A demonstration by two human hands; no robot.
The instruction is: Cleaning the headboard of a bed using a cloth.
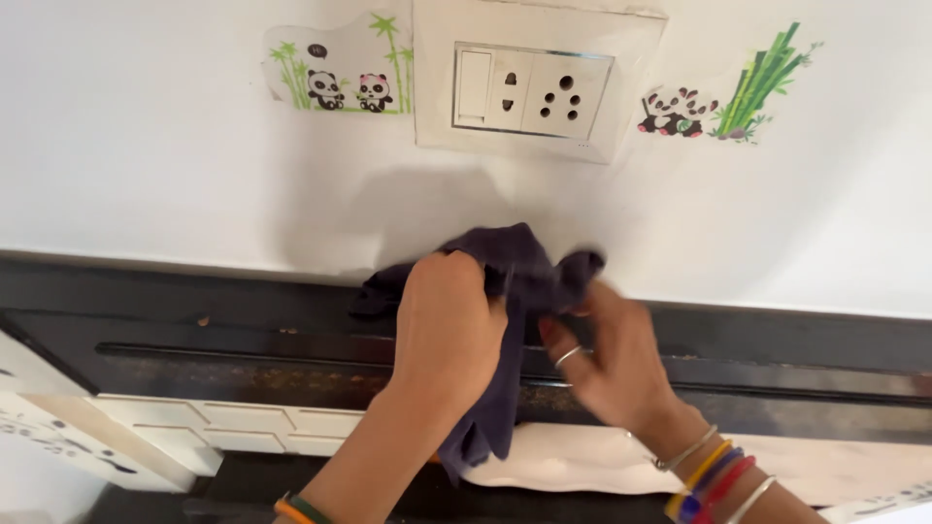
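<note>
Nearest the camera, two forearms rise from the bottom edge. The left one wears a thin orange and green band at the wrist; the right one carries a stack of bangles (714,475) in silver, yellow, blue and red, too crowded to count surely.

One dark purple cloth (515,281) sits between the two hands, bunched up against the foot of the wall, with a loose tail hanging down below the left palm. The left hand (449,325) is turned back-up, fingers curled shut around the cloth's middle. The right hand (607,354) is slightly blurred; it wears one ring, its palm faces left, and its fingertips pinch the cloth's right-hand fold.

Beneath the hands runs a dark ledge (194,335) with a grooved track, speckled with brown grime. Under it lie a pale panelled piece (243,422) and a white cloth-like sheet (582,461).

Behind rises the white wall (146,146). On it is one cream switch plate (534,92), squarish and slightly tilted, holding one rocker switch and two sockets. Two stickers flank it. The left sticker (340,68) shows two black-and-white pandas among thin green bamboo; the right sticker (723,97) shows pandas huddled beside a thick bundle of green bamboo stalks. A soft shadow of the hands falls on the wall just below the plate.
</note>
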